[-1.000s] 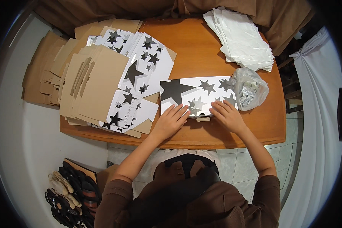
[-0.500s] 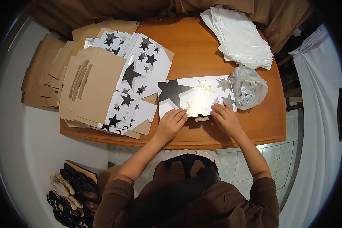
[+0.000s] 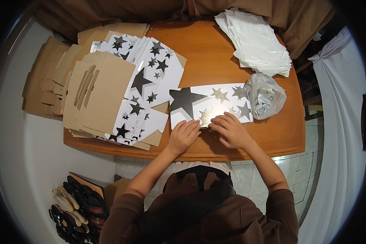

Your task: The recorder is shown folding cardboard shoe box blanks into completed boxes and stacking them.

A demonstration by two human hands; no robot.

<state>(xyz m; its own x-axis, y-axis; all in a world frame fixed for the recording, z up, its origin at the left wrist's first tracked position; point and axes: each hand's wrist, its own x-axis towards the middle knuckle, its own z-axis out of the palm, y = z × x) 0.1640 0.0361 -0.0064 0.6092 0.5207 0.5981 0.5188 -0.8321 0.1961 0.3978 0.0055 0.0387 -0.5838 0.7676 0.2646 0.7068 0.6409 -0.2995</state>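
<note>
Closing the front edge of the star-printed box (image 3: 210, 105) appears to be the step in hand, and the next move is probably calling for even pressure along that edge. The box is lying at the centre of the frame on the table (image 3: 191, 53). The left hand (image 3: 184, 137) is resting at its front left, fingers slightly spread; the right hand (image 3: 233, 132) is reaching over its front middle, fingers bunched, thumb standing apart. Whether the fingertips are gripping a flap is staying hidden.

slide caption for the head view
Left hand and right hand at the near edge of a star-printed box, flat cardboard stacked left.
</note>
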